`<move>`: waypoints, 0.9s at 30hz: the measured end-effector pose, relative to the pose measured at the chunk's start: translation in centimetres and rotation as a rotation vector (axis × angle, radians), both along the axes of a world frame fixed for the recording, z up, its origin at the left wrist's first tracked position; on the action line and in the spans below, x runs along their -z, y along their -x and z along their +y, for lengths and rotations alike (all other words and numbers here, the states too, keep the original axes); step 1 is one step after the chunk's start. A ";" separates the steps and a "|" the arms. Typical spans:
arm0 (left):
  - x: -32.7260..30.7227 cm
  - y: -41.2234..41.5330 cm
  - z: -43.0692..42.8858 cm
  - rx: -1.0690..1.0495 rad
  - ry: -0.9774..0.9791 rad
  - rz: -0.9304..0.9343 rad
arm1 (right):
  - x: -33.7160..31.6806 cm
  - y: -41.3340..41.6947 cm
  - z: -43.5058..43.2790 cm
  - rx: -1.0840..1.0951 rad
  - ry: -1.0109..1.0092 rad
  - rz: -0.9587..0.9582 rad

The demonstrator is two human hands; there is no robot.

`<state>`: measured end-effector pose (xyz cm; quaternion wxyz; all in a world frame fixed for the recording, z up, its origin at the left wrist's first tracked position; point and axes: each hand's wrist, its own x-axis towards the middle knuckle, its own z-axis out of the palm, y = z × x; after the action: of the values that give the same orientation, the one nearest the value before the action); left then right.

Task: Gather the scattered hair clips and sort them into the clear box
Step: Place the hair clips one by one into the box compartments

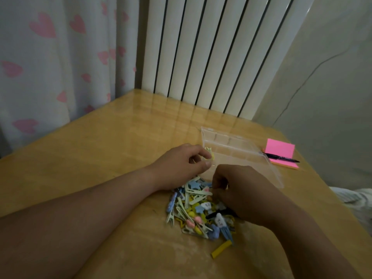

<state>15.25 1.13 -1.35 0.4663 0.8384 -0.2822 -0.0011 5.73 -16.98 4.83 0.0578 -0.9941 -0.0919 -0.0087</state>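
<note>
Left hand [181,166]: forearm laid across the bench [90,154], fingers curled, pinching a yellow clip [210,155] at the near-left corner of the clear box [247,156].
Hair clips [199,210]: mixed heap on bench, just before the box.
Right hand [239,193]: knuckles up over the heap, fingertips pinching a pale clip [206,190].
Pink notepad [280,153] with pen [281,157]: beside the box, far right.

surface: wooden table [100,158], glossy, fills lower frame | centre-low: heap of hair clips [198,210] | just below heap: single yellow clip [221,249] | centre-right: clear box [241,152] | right edge: pink sticky notes [280,151], black pen [281,157] across them
</note>
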 end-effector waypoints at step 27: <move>0.0 -0.2 -0.1 0.000 0.019 0.009 | 0.7 -8.8 -3.2 0.295 -0.532 -0.484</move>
<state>15.49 1.08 -1.38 0.4757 0.8338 -0.2802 -0.0021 14.48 -20.17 4.15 0.2884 -0.9161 0.0465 -0.2747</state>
